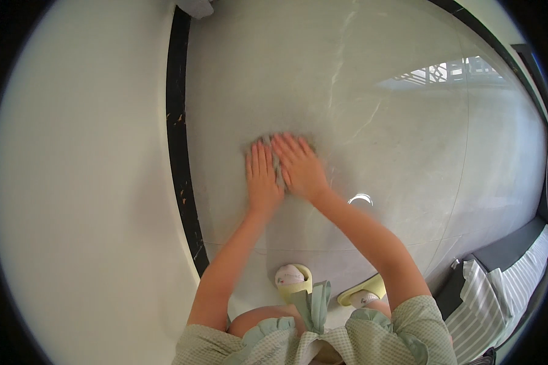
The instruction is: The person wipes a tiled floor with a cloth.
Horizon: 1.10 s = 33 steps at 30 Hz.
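Observation:
My left hand (262,179) lies flat with its fingers stretched forward, pressing on a grey-green cloth (278,171) on the floor. Beside it my right hand (299,165) is also flat, its fingers angled toward the left one. Only thin strips of the cloth show, between the hands and past the fingertips; the rest is hidden under the palms. Slight blur softens both hands and the cloth's edges. Neither hand is curled round anything.
Glossy grey tile floor (268,73) spreads around the hands. A black skirting strip (178,134) runs along the white wall (91,158) at left. My feet in yellow slippers (302,283) are close below. At lower right, striped fabric (481,301) drapes by a dark padded piece (514,246).

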Available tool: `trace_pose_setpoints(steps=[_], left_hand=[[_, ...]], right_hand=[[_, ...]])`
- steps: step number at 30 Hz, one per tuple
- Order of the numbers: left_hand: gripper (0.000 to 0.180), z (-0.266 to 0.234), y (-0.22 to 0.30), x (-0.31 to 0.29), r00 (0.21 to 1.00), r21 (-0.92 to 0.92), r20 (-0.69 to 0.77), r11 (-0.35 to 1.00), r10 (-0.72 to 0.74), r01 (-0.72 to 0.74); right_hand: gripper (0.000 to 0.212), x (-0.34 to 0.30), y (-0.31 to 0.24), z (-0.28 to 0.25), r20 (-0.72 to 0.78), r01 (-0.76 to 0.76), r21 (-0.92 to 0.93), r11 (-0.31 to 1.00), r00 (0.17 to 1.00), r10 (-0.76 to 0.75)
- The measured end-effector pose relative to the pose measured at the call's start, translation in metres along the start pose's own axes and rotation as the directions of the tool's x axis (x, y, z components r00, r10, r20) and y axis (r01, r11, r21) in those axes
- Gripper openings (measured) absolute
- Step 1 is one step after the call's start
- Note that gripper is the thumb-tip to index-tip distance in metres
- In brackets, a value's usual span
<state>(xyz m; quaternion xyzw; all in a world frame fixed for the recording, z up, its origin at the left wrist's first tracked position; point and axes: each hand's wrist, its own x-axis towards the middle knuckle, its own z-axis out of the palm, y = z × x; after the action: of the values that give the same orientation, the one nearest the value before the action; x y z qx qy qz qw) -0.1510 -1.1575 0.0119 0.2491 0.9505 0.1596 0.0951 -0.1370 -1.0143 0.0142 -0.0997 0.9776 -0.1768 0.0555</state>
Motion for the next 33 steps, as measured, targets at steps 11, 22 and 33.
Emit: trace_pose_setpoints(steps=[11,22,33], left_hand=[[0.067,-0.007,0.006,-0.022,0.982,0.030,0.098,0.985,0.164,-0.168],[0.062,-0.022,-0.068,0.117,0.978,0.230,-0.193,0.972,0.083,-0.037],[0.065,-0.019,-0.099,-0.053,0.949,0.108,-0.165,0.951,-0.269,0.289]], right_hand=[[0.057,-0.045,-0.010,0.011,-0.023,-0.089,0.064,0.994,0.996,0.091],[0.056,0.108,0.003,0.012,-0.341,-0.244,-0.024,0.970,0.914,0.221],[0.062,0.047,-0.095,0.046,-0.051,0.148,0.050,0.988,0.988,-0.145]])
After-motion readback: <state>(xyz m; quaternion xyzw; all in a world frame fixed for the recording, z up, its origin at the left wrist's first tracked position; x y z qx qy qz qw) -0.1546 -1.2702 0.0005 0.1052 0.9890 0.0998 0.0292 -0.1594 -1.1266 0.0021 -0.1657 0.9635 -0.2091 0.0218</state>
